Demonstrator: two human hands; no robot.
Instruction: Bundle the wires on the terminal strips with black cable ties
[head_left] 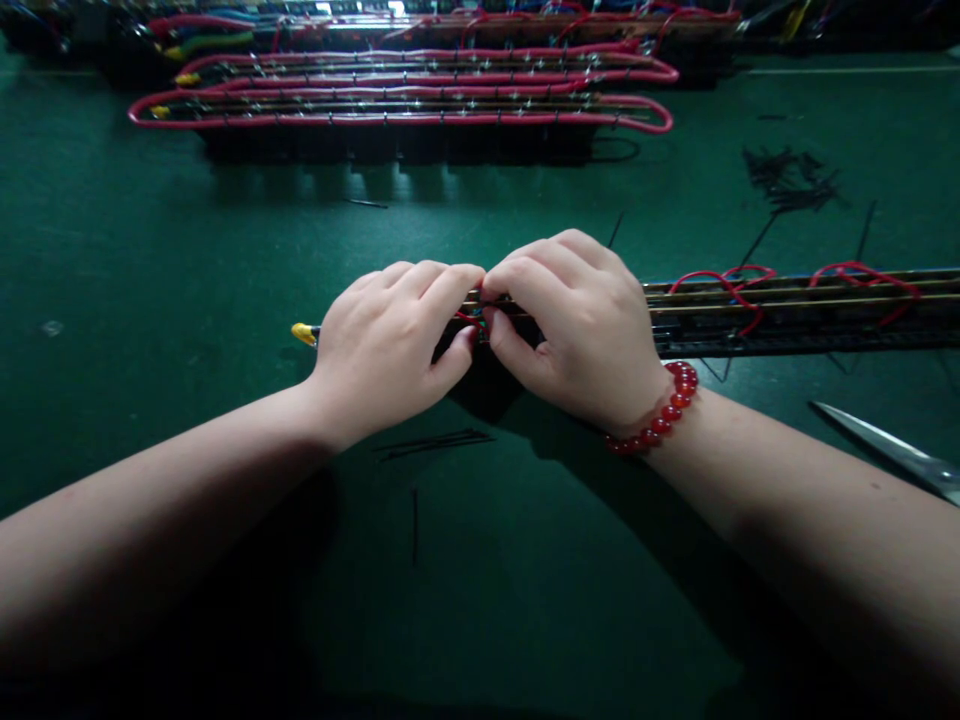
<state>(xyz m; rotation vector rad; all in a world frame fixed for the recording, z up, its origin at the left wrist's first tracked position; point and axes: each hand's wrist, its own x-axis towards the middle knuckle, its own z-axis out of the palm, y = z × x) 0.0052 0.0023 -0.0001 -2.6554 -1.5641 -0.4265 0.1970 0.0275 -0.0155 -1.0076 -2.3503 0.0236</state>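
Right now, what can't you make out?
Head view: part of wired strip, covered by left hand and right hand.
Head view: anything those hands pinch, too small and dark.
Head view: strip's right end and rear end of pointed blade, right edge cuts both.
Head view: piece count in black pile, blurred.

And it's an elec. workshop, by the looks: green bench (187,250), long wired assy (795,308) mid-bench, red-cabled units (405,92) at back, blk strips (791,180) piled, metal blade (892,447) nr R edge.

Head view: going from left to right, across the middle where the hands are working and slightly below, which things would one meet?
Yellow tip, left hand, right hand, pointed metal blade.
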